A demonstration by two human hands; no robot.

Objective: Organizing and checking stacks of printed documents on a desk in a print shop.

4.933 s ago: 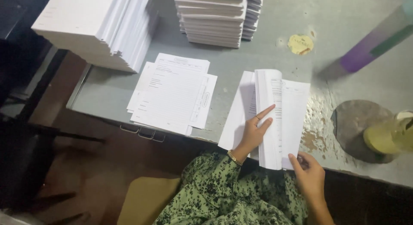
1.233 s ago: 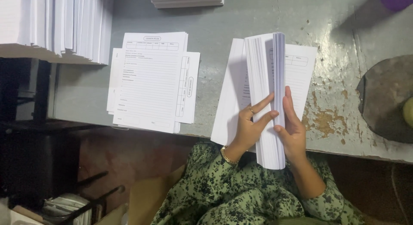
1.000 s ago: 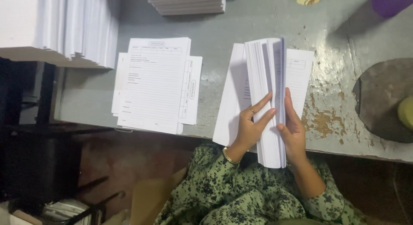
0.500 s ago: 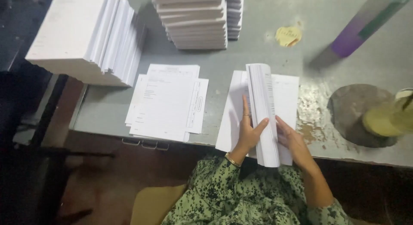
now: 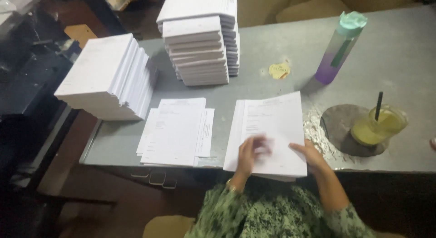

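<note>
We no longer fan the paper stack (image 5: 272, 129) upright: it lies flat on the bench (image 5: 399, 60), left hand (image 5: 252, 151) blurred, right hand (image 5: 311, 154) resting open, neither grip holding anything

A worn grey metal bench (image 5: 390, 60) fills the dim room; brown floor (image 5: 68, 142) lies left, tan cushions (image 5: 290, 6) behind.

Table (image 5: 386, 70): dull grey, rust-mottled patch at its near right edge.
Paper stacks (image 5: 200, 38): white, faint grey print.
Bottle (image 5: 338, 49): lilac body, mint-green cap.
Cup (image 5: 379, 126): clear, yellow-green drink, black straw.
Sleeves (image 5: 272, 215): green-and-black speckled pattern.
Scrap (image 5: 279, 70): yellow, left of the bottle.
</note>
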